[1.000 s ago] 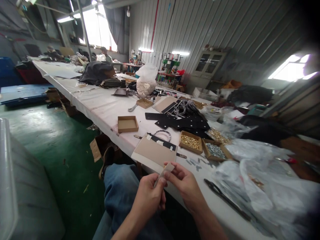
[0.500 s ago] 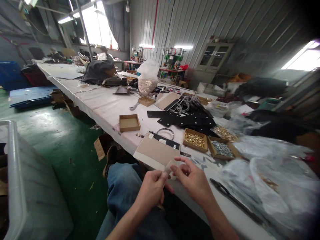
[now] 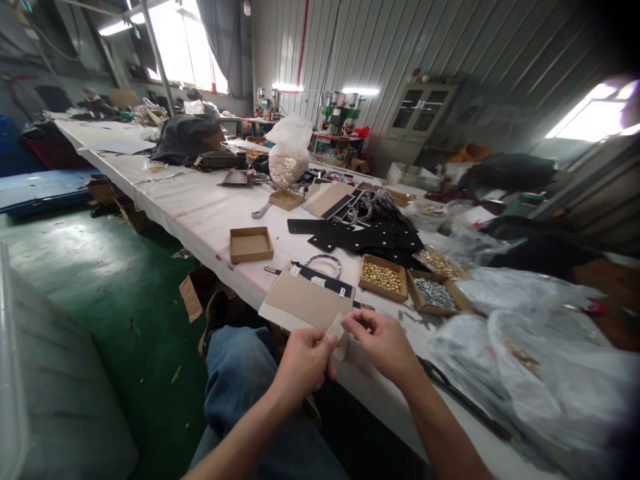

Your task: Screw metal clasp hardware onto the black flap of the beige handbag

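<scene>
Small tan card piece [image 3: 338, 331], low centre of the frame, pinched between both hands above the counter [image 3: 200, 213] edge: left hand [image 3: 304, 363] closes its grip on the lower corner, right hand [image 3: 383, 343] nips the top edge. Behind it lie a cardboard sheet [image 3: 305, 301] and trays of rivets [image 3: 382, 277]

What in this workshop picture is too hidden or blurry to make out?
Head view:
- Pale strip: partly covered by the left hand and right hand.
- Plastic bags: contents blurred.
- Black tool: its near end hidden behind the right forearm.
- Distant machines: too small.
</scene>
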A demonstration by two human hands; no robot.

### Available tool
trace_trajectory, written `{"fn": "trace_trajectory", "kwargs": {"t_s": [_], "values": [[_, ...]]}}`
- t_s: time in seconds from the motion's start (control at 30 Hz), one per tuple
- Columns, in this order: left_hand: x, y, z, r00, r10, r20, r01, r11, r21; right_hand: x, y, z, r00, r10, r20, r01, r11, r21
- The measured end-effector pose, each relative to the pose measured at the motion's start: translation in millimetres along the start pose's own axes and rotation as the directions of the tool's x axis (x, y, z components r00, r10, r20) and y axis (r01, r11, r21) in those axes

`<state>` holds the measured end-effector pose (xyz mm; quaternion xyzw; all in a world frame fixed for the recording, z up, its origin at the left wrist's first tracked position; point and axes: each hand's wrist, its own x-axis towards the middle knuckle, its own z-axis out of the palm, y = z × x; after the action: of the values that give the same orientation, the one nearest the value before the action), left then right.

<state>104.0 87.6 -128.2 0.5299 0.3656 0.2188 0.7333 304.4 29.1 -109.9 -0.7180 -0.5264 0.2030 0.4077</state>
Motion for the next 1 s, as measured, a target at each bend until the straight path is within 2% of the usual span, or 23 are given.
{"fn": "trace_trajectory", "kwargs": {"t_s": [0.1, 0.23, 0.37, 0.5, 0.7, 0.83, 1.0], "values": [[14.7, 11.8, 6.3, 1.0, -0.007, -0.02, 0.007, 1.0, 0.028, 16.0, -0.5, -5.4, 0.998, -0.04, -0.053, 0.033, 0.992, -0.118], [41.8, 23.2, 17.8, 1.0, 0.009, -0.009, -0.009, 1.0, 0.001, 51.3, 7.6, -12.1, 0.985, -0.133, -0.107, 0.105, 0.966, -0.238], [74.6, 19.0, 26.4, 0.996, 0.014, -0.086, -0.006, 0.996, 0.093, 86.7, 24.6, -10.4, 0.961, -0.26, -0.099, 0.207, 0.907, -0.367], [96.8, 6.1, 27.9, 0.993, 0.053, -0.104, -0.038, 0.99, 0.136, 105.1, 41.5, -5.0, 0.966, -0.251, -0.067, 0.206, 0.897, -0.392], [101.9, -8.8, 24.9, 0.996, 0.044, -0.08, -0.027, 0.981, 0.194, 108.0, 61.6, 0.8, 0.98, -0.193, -0.041, 0.174, 0.946, -0.275], [103.1, -9.1, 23.3, 0.995, 0.064, -0.077, -0.046, 0.975, 0.219, 108.1, 68.4, 1.2, 0.985, -0.157, -0.067, 0.139, 0.964, -0.226], [104.6, -7.1, 21.8, 0.998, 0.032, -0.056, -0.019, 0.977, 0.214, 112.6, 68.5, 0.2, 0.991, -0.123, -0.057, 0.106, 0.966, -0.235]]}}
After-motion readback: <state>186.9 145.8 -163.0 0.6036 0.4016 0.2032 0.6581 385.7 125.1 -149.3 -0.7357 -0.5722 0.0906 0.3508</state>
